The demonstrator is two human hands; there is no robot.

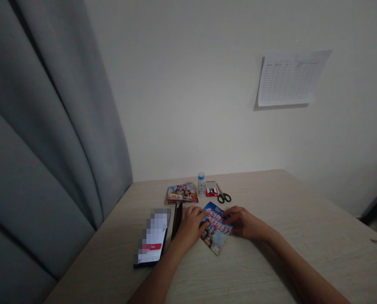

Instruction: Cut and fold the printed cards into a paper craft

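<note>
A printed leaflet (214, 230), blue at the top with large red-and-white lettering and a picture of people below, lies turned at an angle between my hands. My left hand (193, 223) grips its left edge, the fingers curled and the thumb on the paper. At the upper right edge, my right hand (241, 221) has its bent fingers and thumb closed on the same leaflet. Part of each edge is covered by the fingers. Dark, narrow sticks (176, 219) lie just left of my left hand, partly behind it.
A phone (152, 242) with a lit, partly blurred screen lies left of my left forearm. Farther back are a stack of leaflets (182, 193), a blue-capped bottle (201, 185), a small red-and-white box (211, 191) and scissors (224, 197). A grey curtain (58, 105) borders the table's left.
</note>
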